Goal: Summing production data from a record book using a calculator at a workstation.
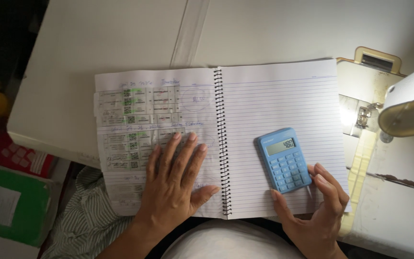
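An open spiral notebook (pixel 269 105) lies on a white table (pixel 97 43). Its left page carries taped printed slips with small code squares and green marks. My left hand (pixel 176 184) rests flat on that left page, fingers spread, holding nothing. A small blue calculator (pixel 284 159) with a lit display sits on the blank lined right page. My right hand (pixel 317 211) is at the calculator's lower right corner, thumb and fingers touching its edge. A thin pen tip or stick shows between the fingers; I cannot tell what it is.
A sewing machine's head (pixel 410 103) and its metal plate (pixel 360 115) stand at the right, beside the notebook. Left of the table, lower down, lie a green folder (pixel 10 206), a red box (pixel 17 156) and striped cloth (pixel 85 216).
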